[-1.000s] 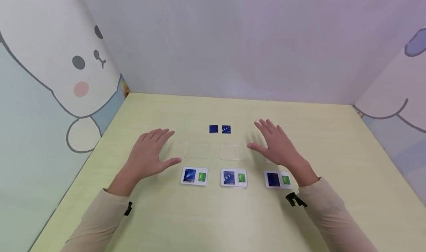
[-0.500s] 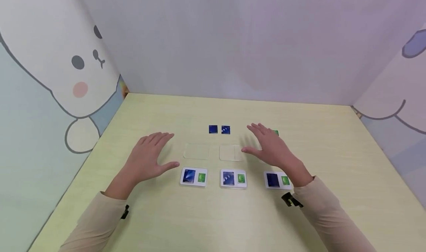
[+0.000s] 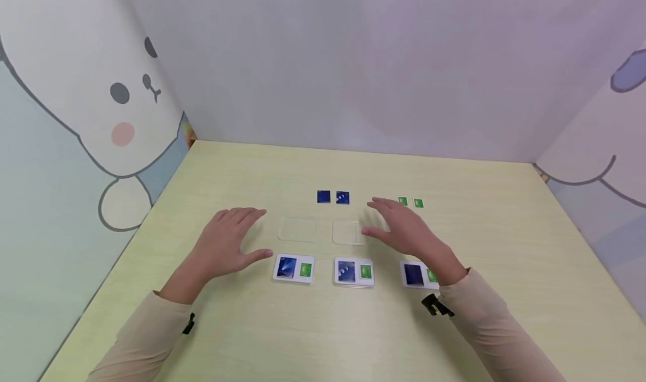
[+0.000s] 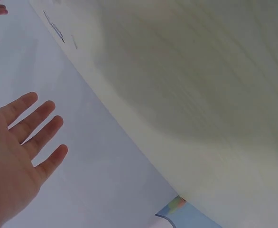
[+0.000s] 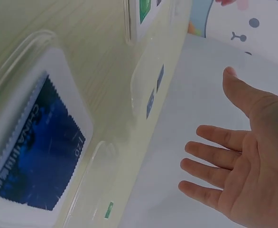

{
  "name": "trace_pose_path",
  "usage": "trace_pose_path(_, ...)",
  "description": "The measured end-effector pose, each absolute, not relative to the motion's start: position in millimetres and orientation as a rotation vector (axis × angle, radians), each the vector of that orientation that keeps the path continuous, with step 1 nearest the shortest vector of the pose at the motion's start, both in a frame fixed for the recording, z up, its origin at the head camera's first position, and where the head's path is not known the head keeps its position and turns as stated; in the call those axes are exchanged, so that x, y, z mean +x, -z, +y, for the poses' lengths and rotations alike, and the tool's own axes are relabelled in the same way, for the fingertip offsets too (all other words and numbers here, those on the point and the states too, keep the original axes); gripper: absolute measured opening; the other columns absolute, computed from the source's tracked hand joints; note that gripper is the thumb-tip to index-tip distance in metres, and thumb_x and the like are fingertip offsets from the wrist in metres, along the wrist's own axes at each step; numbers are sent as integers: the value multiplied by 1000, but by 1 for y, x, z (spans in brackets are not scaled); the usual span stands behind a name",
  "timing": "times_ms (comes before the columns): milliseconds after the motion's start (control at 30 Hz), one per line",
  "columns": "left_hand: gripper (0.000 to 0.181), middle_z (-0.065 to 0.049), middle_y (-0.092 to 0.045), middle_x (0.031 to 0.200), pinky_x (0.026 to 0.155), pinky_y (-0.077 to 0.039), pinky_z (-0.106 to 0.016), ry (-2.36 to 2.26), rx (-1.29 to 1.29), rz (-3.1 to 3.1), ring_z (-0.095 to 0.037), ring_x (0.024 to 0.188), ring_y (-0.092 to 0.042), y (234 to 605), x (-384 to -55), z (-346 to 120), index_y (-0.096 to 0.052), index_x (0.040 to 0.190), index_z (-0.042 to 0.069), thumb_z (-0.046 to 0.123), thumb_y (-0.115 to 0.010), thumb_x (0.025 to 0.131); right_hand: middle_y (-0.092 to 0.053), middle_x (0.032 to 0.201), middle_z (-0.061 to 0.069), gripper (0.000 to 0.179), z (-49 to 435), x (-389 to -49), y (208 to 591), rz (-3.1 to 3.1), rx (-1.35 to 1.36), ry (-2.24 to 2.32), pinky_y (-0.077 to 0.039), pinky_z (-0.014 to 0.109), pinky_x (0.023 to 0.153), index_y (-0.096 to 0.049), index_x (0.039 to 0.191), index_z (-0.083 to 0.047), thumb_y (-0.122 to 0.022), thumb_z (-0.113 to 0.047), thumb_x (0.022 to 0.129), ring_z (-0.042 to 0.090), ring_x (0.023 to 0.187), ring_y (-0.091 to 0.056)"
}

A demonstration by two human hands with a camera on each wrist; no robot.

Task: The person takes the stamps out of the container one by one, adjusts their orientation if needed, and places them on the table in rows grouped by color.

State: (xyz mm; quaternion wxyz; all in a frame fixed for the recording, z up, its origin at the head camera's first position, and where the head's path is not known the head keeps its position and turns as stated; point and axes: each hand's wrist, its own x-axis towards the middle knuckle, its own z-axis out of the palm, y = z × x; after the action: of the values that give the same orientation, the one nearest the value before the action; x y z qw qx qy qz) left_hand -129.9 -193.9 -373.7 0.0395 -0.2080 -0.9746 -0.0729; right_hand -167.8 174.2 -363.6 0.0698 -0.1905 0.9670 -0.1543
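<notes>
Your left hand (image 3: 222, 242) and right hand (image 3: 406, 228) hover apart, holding nothing. Three white rectangular cards (image 3: 358, 272) nearer you already bear mounted stamps (image 3: 346, 270); beyond your hands, two square blue stamps (image 3: 323, 197) and two small green stamps (image 3: 418, 203) lie loose, and clear plastic rectangles (image 3: 298, 229) between your hands seem unfilled.

The left hand (image 3: 222, 244) hovers above the surface (image 3: 303, 337), inside its left edge; the right hand (image 3: 407, 229) hovers well in from the right edge. Fingers extend toward the far edge, thumbs inward. Left arm (image 3: 145, 331) and right arm (image 3: 492, 320) slant inward.
</notes>
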Motion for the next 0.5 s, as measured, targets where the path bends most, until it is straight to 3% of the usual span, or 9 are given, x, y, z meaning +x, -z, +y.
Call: trace_pose_path(500, 81, -14, -57, 141, 111, -37, -56, 211, -667, -3045, -35, 133, -50, 374, -130, -185, -52, 141, 10, 63, -66, 81, -44, 153, 16, 71, 157, -166, 365, 2881, -613, 503, -36, 53, 115, -42, 148, -8, -65, -44, 91, 36, 142, -42)
